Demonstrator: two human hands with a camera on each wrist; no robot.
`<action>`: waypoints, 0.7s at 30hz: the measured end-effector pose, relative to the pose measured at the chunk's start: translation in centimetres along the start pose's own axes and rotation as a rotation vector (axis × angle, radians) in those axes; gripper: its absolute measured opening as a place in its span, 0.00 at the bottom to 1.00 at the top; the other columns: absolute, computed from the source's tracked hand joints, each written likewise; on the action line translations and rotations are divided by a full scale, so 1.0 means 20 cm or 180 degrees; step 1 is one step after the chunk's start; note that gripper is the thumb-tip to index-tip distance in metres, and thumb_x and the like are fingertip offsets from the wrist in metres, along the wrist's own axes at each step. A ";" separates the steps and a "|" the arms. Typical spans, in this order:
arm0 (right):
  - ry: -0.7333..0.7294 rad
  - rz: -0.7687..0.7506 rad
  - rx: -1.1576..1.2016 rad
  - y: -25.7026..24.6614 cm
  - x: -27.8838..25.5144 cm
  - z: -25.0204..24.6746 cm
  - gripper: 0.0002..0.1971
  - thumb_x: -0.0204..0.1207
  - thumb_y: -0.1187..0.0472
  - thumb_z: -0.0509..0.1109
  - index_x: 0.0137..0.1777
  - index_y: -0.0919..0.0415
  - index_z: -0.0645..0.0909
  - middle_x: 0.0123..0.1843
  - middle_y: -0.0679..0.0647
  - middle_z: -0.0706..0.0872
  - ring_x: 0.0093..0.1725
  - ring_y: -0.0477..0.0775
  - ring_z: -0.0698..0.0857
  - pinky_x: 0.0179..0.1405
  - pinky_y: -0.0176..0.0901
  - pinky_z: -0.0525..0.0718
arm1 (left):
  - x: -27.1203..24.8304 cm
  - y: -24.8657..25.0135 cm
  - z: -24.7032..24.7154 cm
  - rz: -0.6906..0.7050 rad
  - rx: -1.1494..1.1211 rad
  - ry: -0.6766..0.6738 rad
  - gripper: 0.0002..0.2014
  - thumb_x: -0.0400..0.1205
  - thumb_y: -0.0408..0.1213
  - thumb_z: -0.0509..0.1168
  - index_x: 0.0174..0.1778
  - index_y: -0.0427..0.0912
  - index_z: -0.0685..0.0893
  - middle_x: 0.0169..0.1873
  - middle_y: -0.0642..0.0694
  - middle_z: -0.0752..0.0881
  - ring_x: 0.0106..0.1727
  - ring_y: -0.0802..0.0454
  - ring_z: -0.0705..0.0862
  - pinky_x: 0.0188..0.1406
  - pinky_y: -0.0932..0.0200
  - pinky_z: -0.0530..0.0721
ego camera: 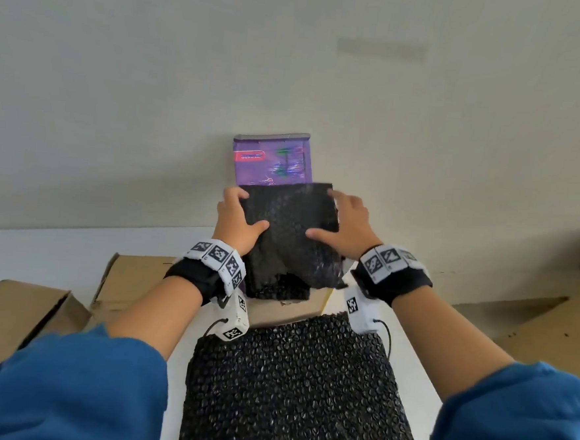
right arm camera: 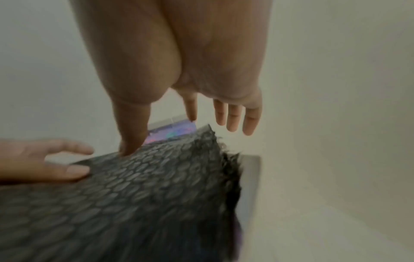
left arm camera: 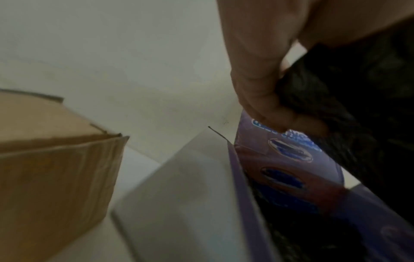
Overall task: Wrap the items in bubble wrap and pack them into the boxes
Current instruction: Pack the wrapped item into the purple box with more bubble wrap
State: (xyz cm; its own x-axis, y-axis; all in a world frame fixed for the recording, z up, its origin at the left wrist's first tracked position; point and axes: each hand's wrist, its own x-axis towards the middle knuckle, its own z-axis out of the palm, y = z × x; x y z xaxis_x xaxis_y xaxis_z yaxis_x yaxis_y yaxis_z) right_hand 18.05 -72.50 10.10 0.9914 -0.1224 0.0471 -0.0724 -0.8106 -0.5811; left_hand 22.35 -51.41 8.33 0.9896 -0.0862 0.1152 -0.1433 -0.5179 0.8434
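Wrapping step: left hand (ego camera: 239, 218) grips black bubble wrap (ego camera: 290, 220) against purple box (ego camera: 272, 160); right hand (ego camera: 345, 225) released, fingers flat on it. Next: likely fold wrap round far end.

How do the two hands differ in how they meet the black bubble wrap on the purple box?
The left hand grips the left edge of the black bubble wrap sheet, fingers curled behind and thumb in front; the right hand has straight, spread fingers. The left hand pinches wrap against the purple printed cardboard box; the right hand touches the wrap with its thumb only, fingers off its right edge. Both sit at the same height on opposite sides.
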 end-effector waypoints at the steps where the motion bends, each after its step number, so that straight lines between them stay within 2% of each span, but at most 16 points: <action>1: -0.0132 -0.0014 -0.0465 0.02 -0.02 0.03 0.47 0.67 0.39 0.75 0.81 0.50 0.55 0.79 0.61 0.58 0.78 0.64 0.61 0.76 0.61 0.64 | 0.00 -0.01 0.02 0.0147 0.0370 -0.0109 0.24 0.75 0.36 0.73 0.63 0.40 0.70 0.66 0.37 0.68 0.64 0.42 0.73 0.63 0.62 0.69; 3: -0.0390 -0.0028 -0.1110 0.06 -0.05 0.10 0.47 0.68 0.33 0.69 0.83 0.48 0.52 0.84 0.58 0.50 0.82 0.63 0.52 0.78 0.65 0.55 | -0.03 -0.03 0.06 0.0376 0.1344 -0.0377 0.25 0.77 0.46 0.70 0.67 0.42 0.73 0.76 0.36 0.56 0.74 0.38 0.63 0.71 0.52 0.65; 5: -0.0606 -0.0086 -0.1538 0.10 -0.07 0.17 0.47 0.70 0.29 0.64 0.83 0.46 0.49 0.86 0.56 0.43 0.84 0.62 0.43 0.79 0.69 0.46 | -0.05 -0.04 0.09 0.0649 0.2465 -0.0647 0.31 0.77 0.59 0.65 0.72 0.46 0.70 0.81 0.39 0.45 0.79 0.36 0.51 0.75 0.41 0.59; 7: -0.0771 -0.0139 -0.1840 0.13 -0.07 0.21 0.45 0.71 0.27 0.60 0.84 0.45 0.48 0.86 0.54 0.39 0.84 0.62 0.38 0.79 0.71 0.42 | -0.07 -0.04 0.12 0.0986 0.2985 -0.0871 0.38 0.75 0.67 0.59 0.77 0.47 0.66 0.82 0.40 0.44 0.81 0.37 0.46 0.77 0.38 0.51; 9: -0.0910 -0.0146 -0.1965 0.16 -0.07 0.23 0.44 0.72 0.27 0.57 0.84 0.44 0.47 0.86 0.53 0.37 0.84 0.62 0.37 0.79 0.71 0.42 | -0.07 -0.07 0.16 0.1235 0.3158 -0.1295 0.42 0.75 0.71 0.54 0.81 0.51 0.59 0.82 0.41 0.45 0.82 0.40 0.44 0.80 0.39 0.45; 10: -0.0950 -0.0133 -0.1931 0.17 -0.06 0.23 0.43 0.73 0.27 0.56 0.84 0.43 0.46 0.86 0.52 0.37 0.84 0.61 0.37 0.79 0.71 0.43 | -0.07 -0.09 0.17 0.1224 0.3196 -0.1584 0.42 0.75 0.72 0.51 0.82 0.55 0.55 0.83 0.42 0.42 0.83 0.41 0.41 0.81 0.40 0.43; 13: -0.0959 -0.0101 -0.1734 0.19 -0.04 0.23 0.39 0.75 0.28 0.51 0.83 0.41 0.47 0.86 0.50 0.37 0.84 0.58 0.37 0.79 0.69 0.42 | -0.05 -0.14 0.23 0.0911 0.3318 -0.2251 0.41 0.76 0.73 0.45 0.82 0.60 0.44 0.82 0.44 0.32 0.82 0.45 0.32 0.81 0.41 0.40; 16: -0.1012 -0.0172 -0.1676 0.19 -0.05 0.25 0.39 0.76 0.29 0.49 0.84 0.42 0.45 0.85 0.51 0.34 0.84 0.56 0.35 0.79 0.68 0.40 | -0.03 -0.17 0.28 0.0752 0.3437 -0.2433 0.41 0.76 0.73 0.44 0.82 0.60 0.39 0.81 0.44 0.30 0.82 0.46 0.30 0.81 0.41 0.40; 18: -0.1058 -0.0224 -0.1475 0.18 -0.05 0.25 0.41 0.76 0.30 0.52 0.84 0.45 0.44 0.85 0.50 0.35 0.84 0.55 0.36 0.80 0.67 0.45 | -0.02 -0.19 0.32 0.0679 0.3526 -0.2471 0.42 0.76 0.73 0.45 0.82 0.59 0.39 0.81 0.42 0.32 0.82 0.45 0.33 0.81 0.41 0.41; 21: -0.1081 -0.0130 -0.0625 0.19 -0.04 0.24 0.40 0.79 0.36 0.57 0.84 0.49 0.43 0.85 0.50 0.35 0.84 0.53 0.38 0.81 0.61 0.50 | -0.03 -0.21 0.35 0.0585 0.3790 -0.2526 0.43 0.75 0.73 0.46 0.82 0.58 0.41 0.82 0.40 0.36 0.83 0.42 0.37 0.80 0.40 0.44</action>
State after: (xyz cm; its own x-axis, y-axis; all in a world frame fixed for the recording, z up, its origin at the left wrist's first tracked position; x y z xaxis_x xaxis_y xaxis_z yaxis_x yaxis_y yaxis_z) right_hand 17.55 -72.76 3.86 0.9712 0.0819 -0.2236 -0.0192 -0.9091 -0.4161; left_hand 22.26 -55.15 1.11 0.7447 -0.4649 -0.4788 -0.5829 -0.8025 -0.1274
